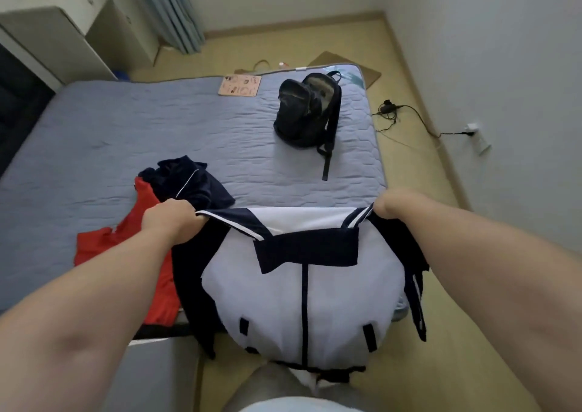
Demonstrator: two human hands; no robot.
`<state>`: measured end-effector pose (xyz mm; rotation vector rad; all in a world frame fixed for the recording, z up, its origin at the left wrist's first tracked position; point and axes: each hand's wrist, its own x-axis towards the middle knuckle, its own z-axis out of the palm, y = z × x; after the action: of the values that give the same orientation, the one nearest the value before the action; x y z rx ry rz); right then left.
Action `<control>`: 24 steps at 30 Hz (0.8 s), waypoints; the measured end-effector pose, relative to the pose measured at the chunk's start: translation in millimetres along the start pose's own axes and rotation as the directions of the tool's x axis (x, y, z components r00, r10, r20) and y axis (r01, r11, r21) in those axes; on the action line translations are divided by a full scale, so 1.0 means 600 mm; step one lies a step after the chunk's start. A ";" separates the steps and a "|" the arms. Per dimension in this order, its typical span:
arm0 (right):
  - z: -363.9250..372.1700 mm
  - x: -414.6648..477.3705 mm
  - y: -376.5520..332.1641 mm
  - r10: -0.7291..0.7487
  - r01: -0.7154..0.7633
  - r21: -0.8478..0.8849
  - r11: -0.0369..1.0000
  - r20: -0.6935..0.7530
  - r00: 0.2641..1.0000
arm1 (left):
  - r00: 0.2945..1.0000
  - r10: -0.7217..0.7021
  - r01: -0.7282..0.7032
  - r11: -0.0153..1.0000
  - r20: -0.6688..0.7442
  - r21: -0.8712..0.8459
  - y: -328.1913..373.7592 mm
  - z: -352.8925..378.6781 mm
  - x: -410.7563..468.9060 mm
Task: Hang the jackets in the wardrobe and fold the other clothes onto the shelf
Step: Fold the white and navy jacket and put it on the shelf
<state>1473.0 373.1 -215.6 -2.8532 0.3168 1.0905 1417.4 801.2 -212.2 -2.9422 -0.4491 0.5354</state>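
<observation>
**Jacket up by both shoulders at the foot of the bed**

Far left, a pale cabinet (47, 40) stands against the wall beside the blue quilted bed (126, 134). On the near left of the bed lies a red garment (151, 270), spread flat, with a dark navy garment (195, 181) crumpled just above it and touching it.

Now the left hand (171, 221): fingers curled tight into a fist, clamping one shoulder of the jacket (302, 285). It is white-bodied with navy sleeves and collar and a dark zip down the middle. It hangs front-on between the two hands, over the near edge of the bed, hem down by the person's legs.

Farther back on the bed a black backpack (310, 109) sits open-topped, with a pink board (241, 85) to its left at the far edge.

The right hand (400, 205) grips the other shoulder. Its fingers wrap under the fabric and are mostly hidden.

Far right, a black cable (406, 112) trails across the floor to a wall socket.
</observation>
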 end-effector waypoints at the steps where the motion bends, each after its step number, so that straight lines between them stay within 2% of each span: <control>1: 0.013 0.034 -0.006 0.036 -0.034 0.058 0.998 -0.030 0.999 | 1.000 -0.016 0.016 1.000 0.021 -0.006 0.012 0.016 0.028; 3: 0.045 0.104 -0.017 0.144 -0.121 0.216 0.969 -0.090 0.985 | 0.997 -0.040 0.041 0.999 0.070 -0.007 0.041 0.064 0.093; 6: 0.101 0.218 -0.037 0.290 -0.246 0.265 0.932 -0.142 0.946 | 0.981 -0.079 0.081 0.997 0.178 -0.006 0.092 0.159 0.198; 8: 0.150 0.292 -0.049 0.301 -0.259 0.266 0.928 -0.129 0.945 | 0.964 -0.111 0.120 0.993 0.240 -0.022 0.129 0.227 0.261; 13: 0.271 0.442 -0.065 0.274 -0.240 0.236 0.942 -0.124 0.954 | 0.951 -0.108 0.132 0.989 0.291 -0.066 0.187 0.383 0.374; 18: 0.305 0.538 -0.077 0.271 -0.229 0.268 0.936 -0.130 0.954 | 0.965 -0.080 0.104 0.991 0.251 -0.081 0.212 0.451 0.448; 24: 0.260 0.709 -0.082 0.215 -0.137 0.286 0.948 -0.264 0.940 | 0.969 -0.213 0.230 0.963 0.127 -0.138 0.279 0.445 0.586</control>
<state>1691.1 372.2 -615.5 -2.7751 0.6955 0.5843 1679.8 767.6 -603.3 -2.9577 -0.8572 0.6640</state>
